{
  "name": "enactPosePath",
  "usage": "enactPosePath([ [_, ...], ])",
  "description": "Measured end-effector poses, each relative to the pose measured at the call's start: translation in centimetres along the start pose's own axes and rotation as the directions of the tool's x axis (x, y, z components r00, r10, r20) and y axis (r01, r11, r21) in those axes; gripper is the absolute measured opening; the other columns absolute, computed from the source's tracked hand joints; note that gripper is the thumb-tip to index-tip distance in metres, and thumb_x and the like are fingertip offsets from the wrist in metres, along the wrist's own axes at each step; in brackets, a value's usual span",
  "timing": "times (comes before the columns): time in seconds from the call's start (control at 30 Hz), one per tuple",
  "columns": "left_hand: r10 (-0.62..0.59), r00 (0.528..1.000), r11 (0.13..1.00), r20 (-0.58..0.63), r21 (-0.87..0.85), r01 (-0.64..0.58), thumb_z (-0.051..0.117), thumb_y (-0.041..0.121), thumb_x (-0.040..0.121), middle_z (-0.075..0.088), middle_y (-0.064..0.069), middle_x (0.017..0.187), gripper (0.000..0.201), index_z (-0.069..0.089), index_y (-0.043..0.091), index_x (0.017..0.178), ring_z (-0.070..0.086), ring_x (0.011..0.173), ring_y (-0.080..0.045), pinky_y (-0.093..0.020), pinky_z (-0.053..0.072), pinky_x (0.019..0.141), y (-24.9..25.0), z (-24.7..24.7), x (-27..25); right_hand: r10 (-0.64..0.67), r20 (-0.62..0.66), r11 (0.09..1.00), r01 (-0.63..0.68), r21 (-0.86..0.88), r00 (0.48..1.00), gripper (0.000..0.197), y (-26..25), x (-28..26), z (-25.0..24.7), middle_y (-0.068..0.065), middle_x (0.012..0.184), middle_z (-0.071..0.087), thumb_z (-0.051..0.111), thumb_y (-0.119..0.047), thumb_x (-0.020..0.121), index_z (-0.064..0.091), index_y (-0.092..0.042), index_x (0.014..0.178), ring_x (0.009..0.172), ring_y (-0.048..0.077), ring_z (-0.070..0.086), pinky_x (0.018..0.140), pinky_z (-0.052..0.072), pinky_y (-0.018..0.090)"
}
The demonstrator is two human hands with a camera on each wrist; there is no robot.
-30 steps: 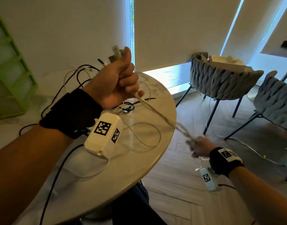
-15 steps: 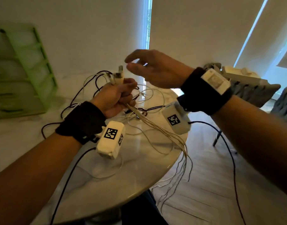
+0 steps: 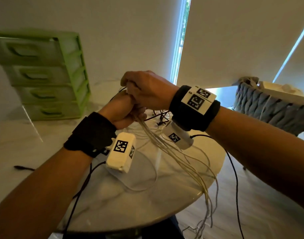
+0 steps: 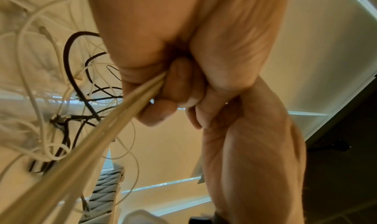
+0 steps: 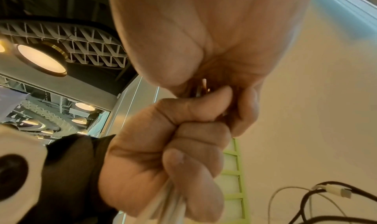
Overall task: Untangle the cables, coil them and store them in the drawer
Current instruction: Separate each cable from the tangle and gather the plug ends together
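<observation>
The left hand [image 3: 125,112] is closed in a fist around a bundle of white cables [image 3: 168,149], held above the round white table [image 3: 165,209]. From the bottom of the fist the cables come out together and run toward 5 o'clock, over the table edge, and their loose ends hang down toward the floor [image 3: 251,204]. The right hand [image 3: 147,90] lies on top of the left fist, touching it – its fingers are curled down over the upper end of the bundle, and in the right wrist view a small piece of a plug [image 5: 204,87] shows between its fingertips and the left thumb. How firmly it pinches this end I cannot tell.

More cables, white and black cables [image 3: 160,116], lie tangled on the table just behind the hands, at about 1 o'clock from them. A green drawer unit [image 3: 44,75] stands on the table at 10 o'clock – all its drawers look closed. A grey woven chair [image 3: 268,107] is at 3 o'clock.
</observation>
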State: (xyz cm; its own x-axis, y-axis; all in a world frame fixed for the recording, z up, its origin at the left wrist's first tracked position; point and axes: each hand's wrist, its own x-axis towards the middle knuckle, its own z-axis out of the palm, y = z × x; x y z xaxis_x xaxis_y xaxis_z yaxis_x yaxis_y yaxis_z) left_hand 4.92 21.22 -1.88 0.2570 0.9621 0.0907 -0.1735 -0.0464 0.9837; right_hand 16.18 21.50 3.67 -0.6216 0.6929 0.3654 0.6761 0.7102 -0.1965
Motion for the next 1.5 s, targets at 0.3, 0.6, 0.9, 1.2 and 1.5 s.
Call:
enactPosePath([
  [0.3, -0.036, 0.997, 0.996, 0.066, -0.074, 0.041, 0.033, 0.006, 0.099, 0.024, 0.007, 0.045, 0.041, 0.04, 0.017, 0.06, 0.023, 0.037, -0.005, -0.021, 0.037, 0.042, 0.3, -2.3, 0.2, 0.008, 0.1, 1.0, -0.01, 0.02, 0.995, 0.035, -0.4, 1.0, -0.5, 0.004, 0.114, 0.065, 0.035, -0.029, 0.104, 0.061, -0.009, 0.118, 0.1, 0.017, 0.06, 0.091, 0.048, 0.029],
  [0.6, -0.028, 1.0, 0.987, 0.013, -0.161, 0.029, 0.037, 0.008, 0.098, 0.022, 0.009, 0.043, 0.044, 0.038, 0.02, 0.056, 0.019, 0.035, -0.003, -0.018, 0.034, 0.04, 0.3, -4.7, 0.3, 0.034, 0.153, 0.996, -0.045, 0.074, 0.988, 0.038, -1.3, 2.5, 0.4, 0.005, 0.126, 0.063, 0.035, -0.03, 0.103, 0.055, -0.013, 0.131, 0.114, 0.019, 0.058, 0.101, 0.045, 0.035],
  [0.9, -0.002, 0.999, 0.977, -0.049, -0.212, -0.008, 0.041, 0.029, 0.101, 0.022, 0.012, 0.039, 0.027, 0.053, 0.013, 0.082, 0.019, 0.031, -0.002, -0.016, 0.027, 0.035, 0.2, -8.1, 0.8, 0.519, 0.641, 0.846, -0.23, -0.482, 0.565, 0.045, 5.2, -3.0, 3.3, 0.002, 0.112, 0.066, 0.064, -0.047, 0.086, 0.06, -0.021, 0.122, 0.087, 0.015, 0.061, 0.074, 0.049, 0.027],
  [1.2, -0.018, 0.998, 0.974, -0.052, -0.228, 0.005, 0.044, 0.028, 0.099, 0.022, 0.012, 0.04, 0.024, 0.054, 0.013, 0.083, 0.02, 0.032, -0.002, -0.017, 0.029, 0.038, -0.3, -8.9, 0.9, 0.546, 0.463, 0.822, -0.34, -0.457, 0.698, 0.06, 9.0, -1.3, 4.2, 0.008, 0.145, 0.045, 0.057, -0.024, 0.092, 0.032, -0.024, 0.147, 0.131, 0.028, 0.044, 0.109, 0.038, 0.04],
  [1.5, -0.017, 0.993, 0.973, -0.117, -0.23, -0.01, 0.046, 0.026, 0.1, 0.022, 0.012, 0.04, 0.024, 0.055, 0.012, 0.082, 0.02, 0.033, -0.002, -0.017, 0.029, 0.038, -0.6, -9.1, 0.8, 0.503, 0.495, 0.846, -0.286, -0.45, 0.708, 0.039, 8.5, 2.8, 7.2, 0.001, 0.126, 0.058, 0.048, -0.034, 0.097, 0.054, -0.02, 0.132, 0.109, 0.02, 0.057, 0.093, 0.048, 0.032],
])
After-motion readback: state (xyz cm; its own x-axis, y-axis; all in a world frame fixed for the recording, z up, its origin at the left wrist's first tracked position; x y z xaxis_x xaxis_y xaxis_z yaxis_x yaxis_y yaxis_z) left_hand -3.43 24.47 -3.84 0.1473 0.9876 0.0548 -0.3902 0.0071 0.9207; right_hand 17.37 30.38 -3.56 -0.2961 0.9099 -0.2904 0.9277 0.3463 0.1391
